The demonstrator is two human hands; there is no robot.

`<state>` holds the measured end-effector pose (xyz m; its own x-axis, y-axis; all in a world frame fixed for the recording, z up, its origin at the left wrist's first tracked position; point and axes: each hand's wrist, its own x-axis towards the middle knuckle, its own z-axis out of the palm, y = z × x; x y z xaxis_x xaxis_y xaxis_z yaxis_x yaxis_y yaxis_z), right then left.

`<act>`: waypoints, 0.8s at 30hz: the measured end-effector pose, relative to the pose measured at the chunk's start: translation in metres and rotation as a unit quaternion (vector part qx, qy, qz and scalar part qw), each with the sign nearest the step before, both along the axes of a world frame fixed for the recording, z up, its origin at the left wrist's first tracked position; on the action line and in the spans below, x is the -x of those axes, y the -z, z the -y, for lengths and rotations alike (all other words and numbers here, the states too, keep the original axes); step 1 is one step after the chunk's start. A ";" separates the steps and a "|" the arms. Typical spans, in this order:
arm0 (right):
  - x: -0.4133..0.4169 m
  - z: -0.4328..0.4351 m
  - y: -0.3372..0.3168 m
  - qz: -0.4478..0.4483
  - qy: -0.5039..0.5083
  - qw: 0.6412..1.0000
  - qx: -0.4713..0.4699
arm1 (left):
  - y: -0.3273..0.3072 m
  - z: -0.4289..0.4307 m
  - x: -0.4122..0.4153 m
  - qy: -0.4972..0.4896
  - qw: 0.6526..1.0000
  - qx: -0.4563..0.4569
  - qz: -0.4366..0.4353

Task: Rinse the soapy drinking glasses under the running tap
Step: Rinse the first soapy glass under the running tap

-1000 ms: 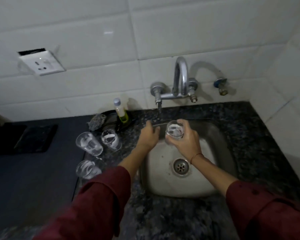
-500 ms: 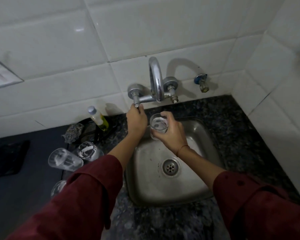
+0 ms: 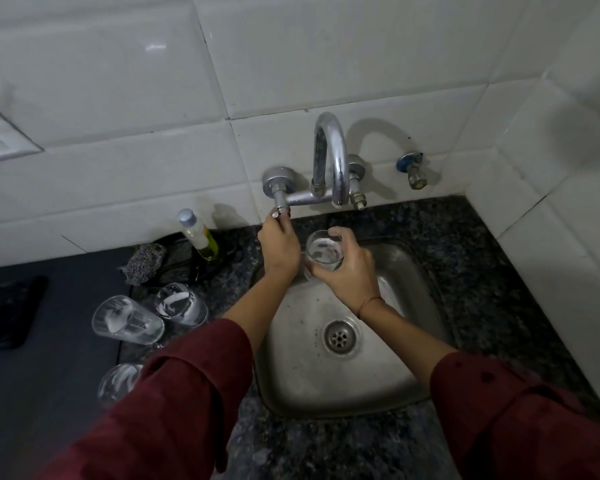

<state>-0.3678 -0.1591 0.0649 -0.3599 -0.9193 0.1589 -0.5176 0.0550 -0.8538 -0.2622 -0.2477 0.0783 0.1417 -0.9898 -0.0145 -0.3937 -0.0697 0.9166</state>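
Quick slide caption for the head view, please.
Left hand grips the tap valve while the right hand holds a soapy glass over the sink.

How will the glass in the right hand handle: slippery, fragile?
Probably slippery: the glass shows white suds streaks inside, so the right hand needs its full wrap-around grip. Likely fragile: clear, thin-looking wall held over the steel sink. Rigid and round; it would probably roll if laid down.
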 end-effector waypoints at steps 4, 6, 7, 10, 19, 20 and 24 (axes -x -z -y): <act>0.000 0.000 -0.001 0.003 -0.003 1.000 -0.002 | 0.001 0.000 -0.001 -0.005 1.000 -0.001 -0.015; 0.000 -0.002 -0.002 0.008 -0.004 1.000 -0.003 | 0.001 0.000 -0.001 -0.005 1.000 -0.001 -0.024; 0.001 -0.003 -0.002 0.010 -0.004 1.000 -0.003 | 0.001 0.000 -0.001 -0.005 1.000 -0.002 -0.027; 0.000 -0.006 -0.004 0.016 -0.006 1.000 -0.006 | 0.000 -0.002 -0.002 -0.009 0.999 -0.005 -0.035; 0.002 -0.006 -0.007 0.051 -0.013 0.999 -0.008 | 0.004 -0.015 -0.009 -0.007 0.987 -0.043 -0.155; 0.001 -0.007 -0.007 0.066 -0.012 0.998 -0.010 | 0.011 -0.021 -0.011 -0.004 0.976 -0.086 -0.200; -0.003 -0.012 -0.008 0.112 -0.026 0.993 -0.010 | 0.037 -0.050 -0.009 0.062 0.902 -0.256 -0.342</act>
